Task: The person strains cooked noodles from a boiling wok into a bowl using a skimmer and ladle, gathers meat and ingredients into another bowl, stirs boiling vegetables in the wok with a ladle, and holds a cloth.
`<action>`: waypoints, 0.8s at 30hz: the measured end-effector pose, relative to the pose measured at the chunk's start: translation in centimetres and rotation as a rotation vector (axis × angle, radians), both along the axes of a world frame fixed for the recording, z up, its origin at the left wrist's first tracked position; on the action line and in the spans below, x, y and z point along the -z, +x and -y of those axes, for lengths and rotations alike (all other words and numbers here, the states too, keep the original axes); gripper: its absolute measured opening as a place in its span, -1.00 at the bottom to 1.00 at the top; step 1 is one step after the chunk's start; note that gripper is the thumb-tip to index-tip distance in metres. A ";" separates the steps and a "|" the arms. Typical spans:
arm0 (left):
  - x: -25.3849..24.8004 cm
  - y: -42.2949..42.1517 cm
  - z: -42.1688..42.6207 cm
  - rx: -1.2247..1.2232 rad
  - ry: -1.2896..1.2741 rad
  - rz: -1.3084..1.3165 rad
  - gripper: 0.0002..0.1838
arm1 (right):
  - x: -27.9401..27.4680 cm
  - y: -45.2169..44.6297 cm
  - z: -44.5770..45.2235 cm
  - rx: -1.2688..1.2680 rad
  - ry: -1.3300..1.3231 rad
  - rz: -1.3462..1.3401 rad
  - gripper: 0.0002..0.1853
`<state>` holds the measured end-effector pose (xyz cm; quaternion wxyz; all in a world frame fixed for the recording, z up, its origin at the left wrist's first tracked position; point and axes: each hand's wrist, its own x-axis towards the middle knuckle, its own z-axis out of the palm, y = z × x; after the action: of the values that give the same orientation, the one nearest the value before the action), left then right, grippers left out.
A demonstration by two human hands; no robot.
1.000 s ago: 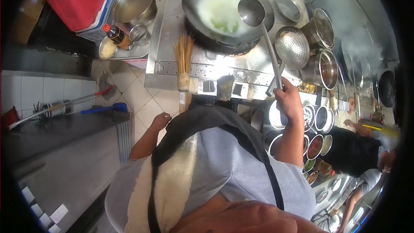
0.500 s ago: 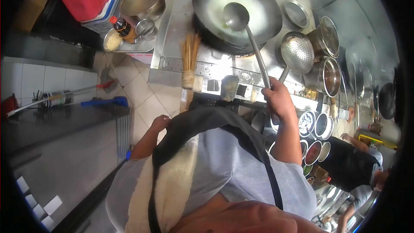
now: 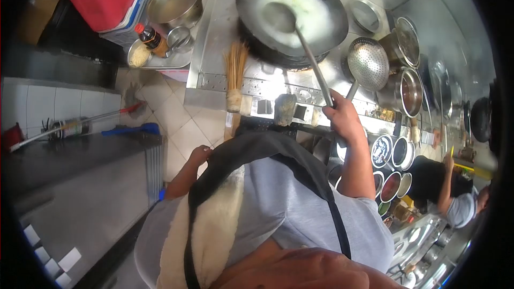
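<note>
My right hand (image 3: pixel 345 118) grips the handle of a long metal ladle (image 3: pixel 312 63). The ladle's bowl lies in the pale, cloudy liquid at the left side of a large wok (image 3: pixel 334 13), with a little green showing beyond it. Beside my right hand, a perforated strainer (image 3: pixel 368 63) rests on the stove, its handle pointing toward me. At the left edge of my apron is my left hand (image 3: pixel 200 155), with its fingers curled; what they hold, if anything, is hidden.
A bamboo brush (image 3: pixel 234 77) lies on the stove's front left. Two metal pots (image 3: pixel 402 93) stand at the right, with several bowls of ingredients below. A sauce bottle (image 3: pixel 152 41) and a pot (image 3: pixel 175 4) are at the upper left. A co-worker (image 3: pixel 461 206) is at the far right.
The ladle's bowl has moved left through the liquid in the wok, and my right hand has shifted slightly left with it. The co-worker's arm has risen.
</note>
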<state>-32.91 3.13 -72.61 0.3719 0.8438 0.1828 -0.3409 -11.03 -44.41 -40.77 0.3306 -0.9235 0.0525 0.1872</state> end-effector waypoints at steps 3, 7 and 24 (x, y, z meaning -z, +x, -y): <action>1.4 0.0 -0.6 0.035 -0.003 0.035 -0.53 | 1.2 -0.2 -1.0 -0.078 -0.081 0.041 -0.37; -0.7 1.5 0.0 0.084 0.025 0.075 -0.53 | 2.1 -0.7 -1.8 -0.043 -0.276 0.086 -0.35; 0.1 2.1 -1.4 0.096 0.016 0.037 -0.56 | 2.3 -0.7 2.1 0.261 -0.074 0.215 -0.33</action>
<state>-30.80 4.50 -72.73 0.3515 0.8608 0.1378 -0.3413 -11.74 -46.46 -43.06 0.3215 -0.9351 0.1434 0.0408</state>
